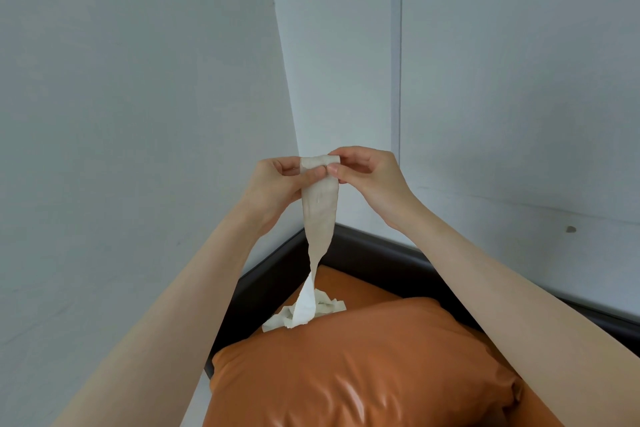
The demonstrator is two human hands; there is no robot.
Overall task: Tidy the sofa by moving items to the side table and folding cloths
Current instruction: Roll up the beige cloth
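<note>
I'm rolling up the long pale fabric strip (319,208), pinched by my left hand (277,184) and right hand (367,177); next, wind in its tail.

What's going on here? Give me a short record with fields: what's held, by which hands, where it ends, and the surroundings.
held: pale cloth strip, hanging down, twisted partway
left hand: pinches the strip's rolled top end
right hand: pinches the same top end
lower end: lies crumpled on the orange sofa seat
nearby: orange cushion, dark sofa frame, grey walls
</note>
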